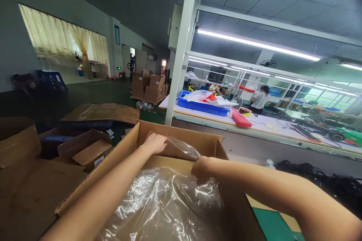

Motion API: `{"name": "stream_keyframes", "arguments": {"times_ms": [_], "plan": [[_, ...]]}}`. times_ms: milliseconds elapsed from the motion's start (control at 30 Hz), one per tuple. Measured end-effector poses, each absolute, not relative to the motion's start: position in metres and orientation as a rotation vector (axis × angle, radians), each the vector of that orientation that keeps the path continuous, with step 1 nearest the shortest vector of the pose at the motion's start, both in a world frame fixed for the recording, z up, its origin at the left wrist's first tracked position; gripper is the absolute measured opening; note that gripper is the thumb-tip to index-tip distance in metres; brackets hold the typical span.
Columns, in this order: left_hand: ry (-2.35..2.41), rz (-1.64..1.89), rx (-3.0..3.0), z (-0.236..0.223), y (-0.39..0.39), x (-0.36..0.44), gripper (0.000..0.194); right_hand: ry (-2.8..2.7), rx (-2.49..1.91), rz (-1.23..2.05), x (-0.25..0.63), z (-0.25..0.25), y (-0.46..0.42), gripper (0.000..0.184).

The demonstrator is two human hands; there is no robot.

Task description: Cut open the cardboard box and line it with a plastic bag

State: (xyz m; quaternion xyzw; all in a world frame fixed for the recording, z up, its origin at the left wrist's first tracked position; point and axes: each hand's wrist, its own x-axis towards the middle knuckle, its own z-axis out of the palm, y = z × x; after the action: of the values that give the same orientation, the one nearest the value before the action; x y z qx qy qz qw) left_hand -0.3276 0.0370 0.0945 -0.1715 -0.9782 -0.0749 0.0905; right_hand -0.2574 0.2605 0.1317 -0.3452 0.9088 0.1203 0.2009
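Observation:
Below me stands an open cardboard box (172,131) with clear plastic film (166,199) spread inside it, creased and shiny. At the far left inside corner, my left hand (155,143) is closed on the edge of a clear plastic sheet (183,147). My right hand (203,168) grips the same sheet farther right, near the box's right wall. The sheet is stretched between both hands along the far wall. Fingertips of both hands are partly hidden. Whether this sheet and the film below are one piece, I cannot tell.
Open cartons (90,147) and flattened cardboard (98,113) lie on the left. Beyond the box, a workbench (260,126) with a white upright post (181,45) holds a blue tray (202,107) and a red case (241,118). A person (258,99) stands farther back.

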Motion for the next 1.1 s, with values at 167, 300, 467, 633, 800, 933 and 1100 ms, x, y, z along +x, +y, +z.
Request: {"name": "stream_keyframes", "arguments": {"times_ms": [167, 300, 467, 633, 800, 933, 1100], "plan": [[-3.03, 0.054, -0.246, 0.126, -0.012, -0.343, 0.025, 2.732, -0.755, 0.619, -0.307, 0.157, 0.309, 0.015], [-3.047, 0.127, -0.1, 0.166, -0.046, -0.345, 0.03, 2.805, -0.684, 0.736, -0.336, 0.2, 0.361, 0.016], [-3.188, 0.205, 0.053, 0.202, -0.055, -0.339, 0.025, 2.783, -0.506, 0.705, -0.342, 0.206, 0.403, 0.02], [-3.201, 0.17, 0.171, 0.204, -0.046, -0.338, 0.032, 2.81, -0.456, 0.618, -0.343, 0.19, 0.412, 0.022], [-3.136, 0.116, 0.288, 0.201, -0.04, -0.345, 0.032, 2.896, -0.535, 0.536, -0.348, 0.177, 0.418, 0.023], [-3.123, 0.056, 0.274, 0.202, -0.047, -0.356, 0.029, 3.002, -0.618, 0.41, -0.349, 0.158, 0.432, 0.022], [-3.15, -0.093, 0.209, 0.201, -0.068, -0.375, 0.022, 3.123, -0.692, 0.244, -0.353, 0.132, 0.456, 0.03]]}}
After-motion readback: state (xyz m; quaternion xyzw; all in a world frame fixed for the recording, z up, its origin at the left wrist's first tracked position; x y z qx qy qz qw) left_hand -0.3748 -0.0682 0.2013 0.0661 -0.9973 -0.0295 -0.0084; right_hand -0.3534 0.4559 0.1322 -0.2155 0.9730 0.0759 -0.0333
